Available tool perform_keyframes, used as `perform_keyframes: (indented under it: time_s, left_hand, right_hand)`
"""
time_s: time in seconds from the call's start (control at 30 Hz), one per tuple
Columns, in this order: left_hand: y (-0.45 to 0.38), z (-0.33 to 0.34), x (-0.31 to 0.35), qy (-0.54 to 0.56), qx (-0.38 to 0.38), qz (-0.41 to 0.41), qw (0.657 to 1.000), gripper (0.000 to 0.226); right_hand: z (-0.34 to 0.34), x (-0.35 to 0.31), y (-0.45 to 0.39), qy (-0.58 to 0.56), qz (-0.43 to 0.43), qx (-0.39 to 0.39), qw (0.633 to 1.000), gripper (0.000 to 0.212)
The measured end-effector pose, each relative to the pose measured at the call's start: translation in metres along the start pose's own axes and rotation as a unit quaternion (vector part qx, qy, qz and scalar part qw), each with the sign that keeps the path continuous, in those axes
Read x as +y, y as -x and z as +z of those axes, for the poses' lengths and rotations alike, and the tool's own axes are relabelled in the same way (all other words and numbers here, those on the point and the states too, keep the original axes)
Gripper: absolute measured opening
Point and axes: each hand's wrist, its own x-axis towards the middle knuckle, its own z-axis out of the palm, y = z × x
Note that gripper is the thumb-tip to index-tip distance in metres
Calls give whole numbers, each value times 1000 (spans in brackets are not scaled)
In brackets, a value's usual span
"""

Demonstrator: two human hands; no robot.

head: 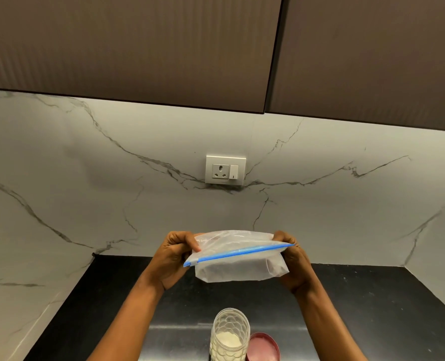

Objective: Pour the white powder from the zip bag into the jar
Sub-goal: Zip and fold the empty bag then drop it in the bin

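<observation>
A: head view, bag status?

B: zip bag [238,259] is clear plastic, blue zip strip along the top edge with a small slider at its left end. Strip looks closed along its length, can't be sure. Little powder visible inside. Bag is up in the air in front of the marbled wall [86,204], above the black counter [359,295].

A: grip?

B: left hand [172,259] pinches the left end, fingers curled over the top corner just above the slider. Right hand [293,261] grips the right end, fingers curled around the edge where the strip ends. Bag stretched between the two.

A: jar?

B: jar [230,334] is clear, dimpled, upright on the counter below the bag, well apart from it. Open top, white powder [226,341] in the lower part. Pink lid [264,346] lies flat just right of it. Wall socket [225,169] behind.
</observation>
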Motion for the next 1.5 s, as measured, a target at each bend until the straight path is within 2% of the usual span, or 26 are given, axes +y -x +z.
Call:
perform_keyframes:
  time_s: [0.07, 0.13, 0.2, 0.23, 0.33, 0.47, 0.53, 0.6, 0.7, 0.77, 0.83, 0.9, 0.93, 1.03, 1.1, 1.2, 1.27, 1.37, 1.5]
  left_hand:
    - [-1, 1, -9, -9, 40, 8, 999, 45]
    - [-3, 4, -16, 24, 99, 4, 995, 38]
    - [-2, 9, -23, 106, 108, -1, 989, 36]
    - [0, 12, -25, 149, 99, -8, 984, 44]
    - [5, 19, -38, 248, 111, -30, 962, 71]
    - [6, 46, -60, 298, 147, -27, 943, 80]
    - [1, 56, -64, 252, 184, -25, 950, 78]
    - [-8, 60, -63, 175, 233, -20, 956, 84]
    - [-19, 56, -63, 148, 323, 21, 935, 74]
    - [-25, 48, -62, 125, 370, 42, 919, 64]
    - [-25, 43, -58, 80, 372, 55, 923, 61]
    - [-26, 41, -50, 22, 356, 66, 932, 63]
    - [-27, 41, -45, -5, 346, 71, 936, 62]
    - [-29, 46, -32, -82, 309, 93, 943, 55]
    - [-31, 53, -32, -129, 285, 108, 944, 55]
    - [-33, 64, -39, -201, 280, 134, 929, 47]
    - [-34, 67, -43, -246, 305, 158, 906, 31]
    - [-35, 66, -45, -291, 324, 185, 881, 24]
    - [-35, 64, -47, -330, 329, 215, 859, 14]
  right_hand:
    - [1, -1, 0, -11, 13, -4, 1000, 26]
    - [3, 0, 1, 21, 18, 26, 999, 22]
    - [1, 1, -1, 58, 13, 56, 997, 45]
    - [1, 1, -1, 69, 6, 65, 995, 52]
    - [-2, 7, -1, 141, -34, 112, 983, 57]
    - [-11, 24, 2, 234, -83, 166, 954, 59]
    - [-13, 31, 3, 309, -103, 149, 934, 55]
    - [-14, 36, 7, 393, -111, 116, 905, 56]
    - [-16, 37, 18, 486, -82, 55, 868, 57]
    - [-19, 34, 25, 492, -27, 2, 870, 48]
    - [-20, 26, 31, 425, 7, -17, 905, 38]
    - [-17, 12, 33, 354, 4, 14, 935, 30]
    - [-15, 6, 31, 341, 1, 28, 939, 33]
    - [-2, -1, 15, 369, 54, 47, 927, 75]
    - [14, 3, 3, 386, 84, 47, 917, 80]
    - [37, 23, -7, 397, 70, 90, 911, 56]
    - [49, 36, -9, 387, 37, 136, 911, 42]
    - [60, 48, -8, 362, -21, 181, 914, 23]
    - [65, 55, -8, 342, -59, 206, 915, 12]
